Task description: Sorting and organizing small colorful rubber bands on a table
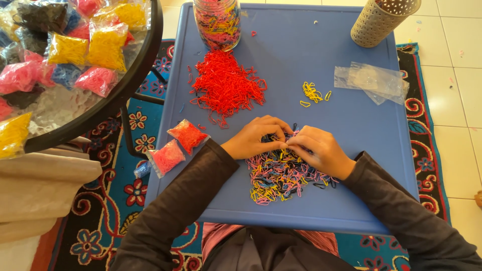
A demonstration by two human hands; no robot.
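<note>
Both hands work at the far edge of a mixed heap of small rubber bands lying at the near middle of a blue tray table. The left hand and right hand meet fingertip to fingertip, fingers curled together over the bands; whether either pinches one cannot be told. A sorted red pile lies beyond the left hand, a few yellow bands beyond the right, which is nearer them.

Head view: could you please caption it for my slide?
Both hands pick through mixed coloured rubber bands on a blue tray, beside a red pile.
</note>
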